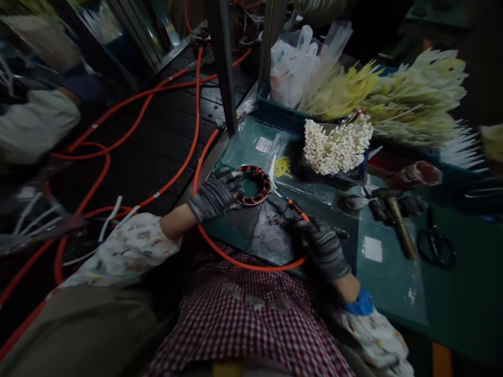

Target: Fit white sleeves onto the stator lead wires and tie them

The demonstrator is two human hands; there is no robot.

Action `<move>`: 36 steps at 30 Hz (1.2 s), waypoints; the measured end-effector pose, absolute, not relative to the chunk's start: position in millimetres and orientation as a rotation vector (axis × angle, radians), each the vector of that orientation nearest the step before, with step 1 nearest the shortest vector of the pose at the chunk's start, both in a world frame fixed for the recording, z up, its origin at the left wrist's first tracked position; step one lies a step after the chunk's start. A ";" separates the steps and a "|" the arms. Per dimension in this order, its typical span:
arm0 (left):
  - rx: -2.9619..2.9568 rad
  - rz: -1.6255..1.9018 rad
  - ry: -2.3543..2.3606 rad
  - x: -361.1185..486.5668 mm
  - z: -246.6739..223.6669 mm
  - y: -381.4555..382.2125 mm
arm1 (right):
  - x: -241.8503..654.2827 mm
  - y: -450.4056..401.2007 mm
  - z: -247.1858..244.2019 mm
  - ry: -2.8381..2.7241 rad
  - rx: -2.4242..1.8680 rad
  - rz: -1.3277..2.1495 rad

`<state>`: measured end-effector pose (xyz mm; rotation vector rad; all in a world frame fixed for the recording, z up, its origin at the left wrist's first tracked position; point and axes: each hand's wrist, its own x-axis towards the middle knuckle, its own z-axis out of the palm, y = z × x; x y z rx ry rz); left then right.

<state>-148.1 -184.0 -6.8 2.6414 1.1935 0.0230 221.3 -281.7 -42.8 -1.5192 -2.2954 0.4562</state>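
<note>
My left hand [218,195], in a grey striped glove, has its fingers over the left rim of a black ring with orange-red markings [260,200]. The ring lies on the green work surface, its middle bare. White leads [272,175] run from its right side towards an orange cable [251,266]. My right hand [324,243], gloved alike, is closed around this cable where it bends back below the ring; its fingertips are dark and partly hidden. A dark metal plate [271,233] lies between my hands, and small yellow pieces [282,166] sit beyond the ring.
White-tipped sticks [338,149] fill a black box. Behind it, a blue bin [283,111] holds yellow and pale strips [416,99]. A hammer [398,222] and black scissors [434,243] lie right. Orange cables cross the left floor beside a metal post [222,63]. Another person's sleeve [37,123] shows left.
</note>
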 end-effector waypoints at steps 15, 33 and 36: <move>2.298 0.290 1.159 -73.0 18.0 -156.5 | 181.6 -267.2 -29.6 -1.950 -1.316 0.515; 1.636 0.774 0.836 -72.7 6.8 -172.5 | 178.3 -287.5 -42.2 -1.897 -1.525 0.589; 1.739 0.783 0.992 -65.1 3.3 -165.1 | 177.5 -288.1 -51.6 -1.902 -1.546 0.579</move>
